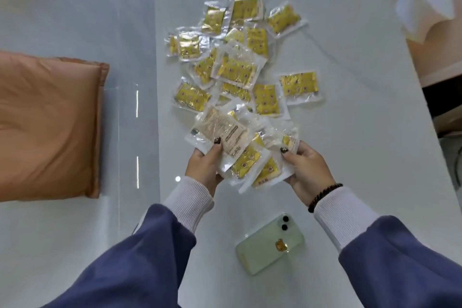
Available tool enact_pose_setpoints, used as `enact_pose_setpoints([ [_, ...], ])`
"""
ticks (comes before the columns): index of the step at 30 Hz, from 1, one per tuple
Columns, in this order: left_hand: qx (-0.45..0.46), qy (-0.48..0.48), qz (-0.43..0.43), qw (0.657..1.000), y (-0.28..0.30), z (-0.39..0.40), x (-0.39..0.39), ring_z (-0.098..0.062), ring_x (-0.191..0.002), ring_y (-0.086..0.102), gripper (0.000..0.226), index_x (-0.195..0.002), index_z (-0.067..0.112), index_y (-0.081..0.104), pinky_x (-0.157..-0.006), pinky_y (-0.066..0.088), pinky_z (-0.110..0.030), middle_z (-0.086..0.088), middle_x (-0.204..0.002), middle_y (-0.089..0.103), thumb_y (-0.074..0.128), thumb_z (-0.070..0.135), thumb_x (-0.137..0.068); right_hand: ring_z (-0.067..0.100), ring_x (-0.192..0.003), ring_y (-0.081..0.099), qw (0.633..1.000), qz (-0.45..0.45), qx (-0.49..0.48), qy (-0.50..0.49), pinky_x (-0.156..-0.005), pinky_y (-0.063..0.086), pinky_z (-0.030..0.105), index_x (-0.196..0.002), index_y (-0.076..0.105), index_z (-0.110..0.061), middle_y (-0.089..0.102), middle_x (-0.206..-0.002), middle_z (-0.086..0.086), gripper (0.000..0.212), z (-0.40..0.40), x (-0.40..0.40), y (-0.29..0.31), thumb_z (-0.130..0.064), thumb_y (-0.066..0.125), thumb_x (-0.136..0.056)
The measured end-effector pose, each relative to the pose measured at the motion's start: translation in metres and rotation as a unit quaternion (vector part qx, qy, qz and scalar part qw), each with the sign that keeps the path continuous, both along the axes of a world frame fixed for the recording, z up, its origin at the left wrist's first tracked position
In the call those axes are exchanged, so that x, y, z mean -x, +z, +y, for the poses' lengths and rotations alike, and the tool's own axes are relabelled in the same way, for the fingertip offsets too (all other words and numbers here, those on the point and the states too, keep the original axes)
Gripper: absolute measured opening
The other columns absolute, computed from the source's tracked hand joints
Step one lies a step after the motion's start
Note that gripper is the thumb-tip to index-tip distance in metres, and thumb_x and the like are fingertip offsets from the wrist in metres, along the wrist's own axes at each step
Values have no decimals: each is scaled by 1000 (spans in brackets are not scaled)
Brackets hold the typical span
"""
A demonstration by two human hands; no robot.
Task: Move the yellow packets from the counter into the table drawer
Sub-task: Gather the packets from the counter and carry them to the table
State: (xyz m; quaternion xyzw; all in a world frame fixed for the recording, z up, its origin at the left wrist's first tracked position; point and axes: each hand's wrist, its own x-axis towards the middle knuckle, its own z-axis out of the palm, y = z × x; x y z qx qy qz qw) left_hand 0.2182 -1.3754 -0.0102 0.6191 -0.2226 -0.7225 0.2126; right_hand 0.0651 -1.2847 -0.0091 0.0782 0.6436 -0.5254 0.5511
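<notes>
Now gathering packets off counter (350, 107)
Both hands, left hand (203, 166) & right hand (308, 169), pinch a packet bundle (246, 160); square edges b4 lifting, more packets (237, 70) left

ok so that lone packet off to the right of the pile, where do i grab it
Pinch the lone packet by its clear sealed border on the right or near edge, coming from the right. It lies flat and apart from the pile, so those edges are free; the flat face offers no hold.
</notes>
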Motion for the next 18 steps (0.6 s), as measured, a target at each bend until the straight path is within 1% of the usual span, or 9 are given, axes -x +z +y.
enact_pose_setpoints([
  [2, 0, -14, -12, 1000, -9, -12, 2, -17, -79, 70, 14, -108, 20, 59, -73, 58, -41, -2, -95, 72, 54, 13, -96, 21, -82, 69, 1000, 17, -9, -20, -68, 60, 37, -103, 66, -12, 71, -97, 7, 33, -9, 0, -10, 9, 43, -93],
  [4, 5, -4, -27, 1000, -12, -21, 8, -19, -81, 70, 12, -103, 19, 58, -72, 59, -40, -4, -97, 71, 55, 10, -96, 22, -82, 68, 998, 34, -19, -47, -71, 60, 40, -103, 66, -13, 69, -96, 7, 33, -17, 6, -17, 9, 43, -93],
  [6, 12, 15, -31, 999, -13, -27, 14, -21, -83, 70, 16, -103, 17, 58, -73, 60, -41, -4, -96, 70, 55, 5, -94, 23, -83, 68, 996, 43, -32, -73, -74, 59, 45, -107, 65, -12, 69, -97, 7, 34, -25, 15, -24, 10, 43, -92],
  [8, 25, 11, -38, 999, -14, -29, 19, -23, -86, 70, 20, -108, 14, 58, -69, 60, -40, -5, -98, 70, 56, 1, -92, 26, -87, 68, 994, 53, -48, -85, -77, 57, 47, -107, 66, -12, 69, -99, 8, 34, -29, 25, -30, 9, 44, -91],
  [10, 32, -8, -40, 999, -13, -29, 25, -25, -89, 70, 27, -115, 11, 56, -65, 61, -36, -6, -103, 68, 56, -2, -91, 28, -91, 68, 991, 81, -74, -74, -79, 57, 48, -102, 65, -14, 69, -104, 9, 35, -29, 35, -35, 10, 43, -90],
  [11, 28, -15, -38, 999, -13, -28, 27, -24, -90, 70, 30, -117, 10, 55, -66, 61, -36, -7, -105, 67, 55, -4, -91, 29, -93, 68, 990, 94, -85, -60, -79, 57, 49, -102, 65, -15, 68, -109, 10, 37, -29, 39, -37, 11, 41, -89],
  [14, 7, -32, -64, 997, -16, -22, 28, -22, -86, 67, 25, -111, 7, 57, -75, 60, -39, -9, -103, 65, 54, -7, -90, 31, -97, 68, 991, 79, -102, -44, -69, 60, 44, -112, 61, -11, 65, -115, 11, 40, -23, 49, -38, 13, 39, -88],
  [16, -5, -34, -89, 995, -16, -16, 28, -24, -91, 65, 25, -111, 6, 58, -82, 58, -44, -12, -107, 64, 54, -7, -89, 30, -100, 66, 992, 53, -112, -36, -64, 61, 39, -122, 55, -9, 62, -118, 10, 42, -17, 54, -34, 12, 43, -89],
  [18, -21, -2, -79, 997, -16, -11, 28, -25, -91, 66, 30, -115, 4, 58, -81, 58, -42, -14, -109, 65, 52, -9, -89, 28, -109, 61, 991, 44, -128, -2, -68, 60, 39, -134, 46, -12, 56, -127, 8, 51, -10, 59, -30, 9, 49, -88],
])
